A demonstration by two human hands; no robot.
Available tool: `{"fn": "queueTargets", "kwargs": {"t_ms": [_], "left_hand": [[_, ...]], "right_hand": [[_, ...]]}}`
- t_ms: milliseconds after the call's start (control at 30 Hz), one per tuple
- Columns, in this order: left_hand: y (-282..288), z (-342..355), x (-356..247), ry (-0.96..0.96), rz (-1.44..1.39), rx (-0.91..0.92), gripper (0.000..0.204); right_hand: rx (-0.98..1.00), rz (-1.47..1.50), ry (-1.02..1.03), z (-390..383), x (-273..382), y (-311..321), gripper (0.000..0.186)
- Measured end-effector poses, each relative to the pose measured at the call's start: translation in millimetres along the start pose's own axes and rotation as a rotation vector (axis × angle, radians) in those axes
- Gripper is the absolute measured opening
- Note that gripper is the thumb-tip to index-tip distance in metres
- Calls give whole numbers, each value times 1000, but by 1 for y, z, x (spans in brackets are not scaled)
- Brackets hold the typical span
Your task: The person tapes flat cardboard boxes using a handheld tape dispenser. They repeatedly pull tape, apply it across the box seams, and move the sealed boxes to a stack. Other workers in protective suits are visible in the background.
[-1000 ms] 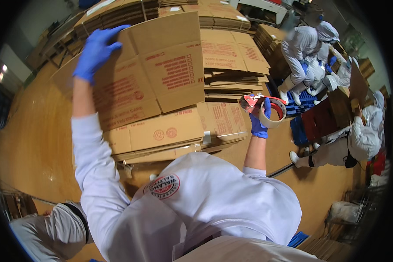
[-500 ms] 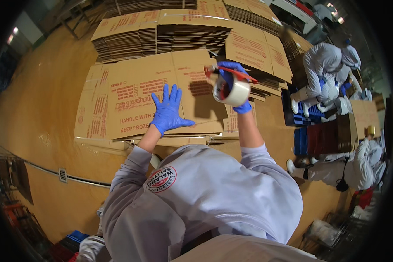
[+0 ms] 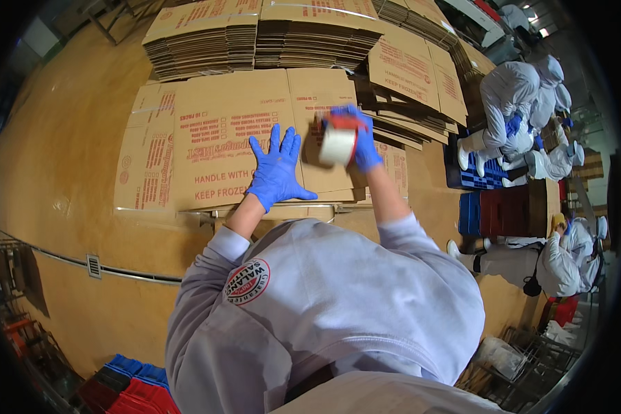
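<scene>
A flat, folded cardboard box (image 3: 238, 103) with red print tops a low stack in front of me. My left hand (image 3: 277, 170), in a blue glove, lies on it with fingers spread, by the near edge. My right hand (image 3: 363, 140), gloved the same, is closed on a red tape dispenser (image 3: 345, 122) loaded with a wide roll of clear tape (image 3: 338, 146). The dispenser is over the right part of the box, slightly blurred; whether it touches the cardboard I cannot tell.
Tall stacks of flat boxes (image 3: 203, 52) stand beyond, with another stack (image 3: 414, 76) to the right. People in white (image 3: 510, 93) work at far right near a blue pallet (image 3: 486, 172) and crates (image 3: 507, 214). Red and blue crates (image 3: 141, 393) stand at lower left.
My right hand has brought the tape dispenser left and a little lower, turning it over the box's right part. My left hand stays spread on the cardboard. The view has shifted slightly.
</scene>
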State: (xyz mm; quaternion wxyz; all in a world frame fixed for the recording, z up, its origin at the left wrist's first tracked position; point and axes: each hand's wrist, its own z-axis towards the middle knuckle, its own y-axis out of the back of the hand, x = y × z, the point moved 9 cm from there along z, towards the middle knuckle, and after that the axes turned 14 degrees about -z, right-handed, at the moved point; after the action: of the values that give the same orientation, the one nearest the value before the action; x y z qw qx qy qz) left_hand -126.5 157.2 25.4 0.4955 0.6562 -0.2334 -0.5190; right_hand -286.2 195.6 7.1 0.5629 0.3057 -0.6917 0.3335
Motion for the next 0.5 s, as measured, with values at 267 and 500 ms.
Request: {"fn": "queueTargets", "kwargs": {"t_ms": [267,500], "left_hand": [[-8,19,-5,9,-71,188,99],[-72,160,50,-250,-656,73,53]], "right_hand": [[-59,-469,243,-76,20,15,15],[-21,-1323,323,16,30,2,25]]}}
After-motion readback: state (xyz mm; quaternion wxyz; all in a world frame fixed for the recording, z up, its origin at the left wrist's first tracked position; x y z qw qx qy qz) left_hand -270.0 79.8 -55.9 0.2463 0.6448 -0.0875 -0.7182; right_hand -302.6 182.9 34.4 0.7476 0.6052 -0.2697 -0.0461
